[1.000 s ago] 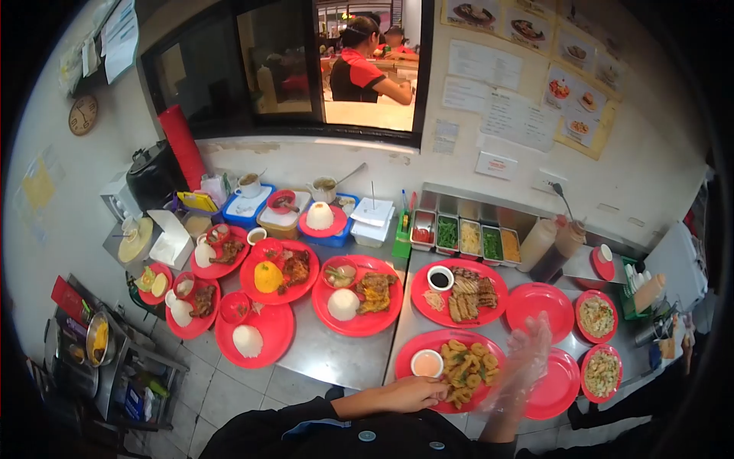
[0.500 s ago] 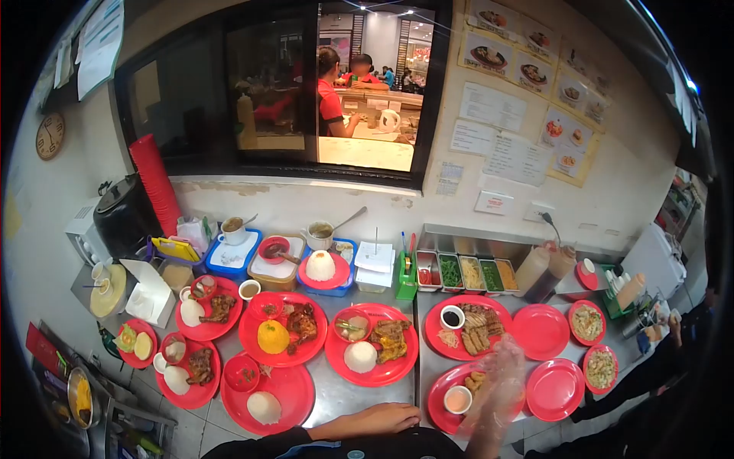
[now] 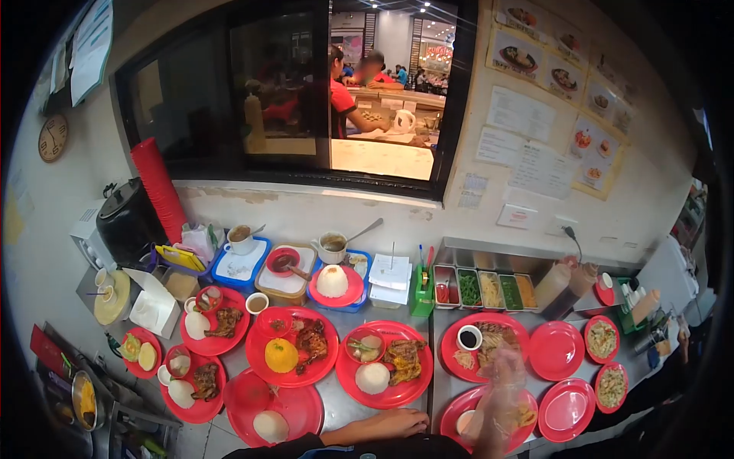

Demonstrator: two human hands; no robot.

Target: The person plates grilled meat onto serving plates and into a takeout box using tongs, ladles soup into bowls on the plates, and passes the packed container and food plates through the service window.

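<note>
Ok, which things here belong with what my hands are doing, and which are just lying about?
Seemingly in use:
- right hand, blurred, over the sliced-meat plate and pale-sauce plate
- left hand, near a rice plate

Seemingly lying about:
- wall clock
- black cooker
- red stack
- open white box

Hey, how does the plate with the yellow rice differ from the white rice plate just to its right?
The yellow rice plate has a bright yellow mound, while the white rice plate has a plain white one. The meat on the yellow rice plate is a dark reddish brown; the meat on the white rice plate is more golden yellow. Both plates are red, and each holds a small red bowl.
</note>
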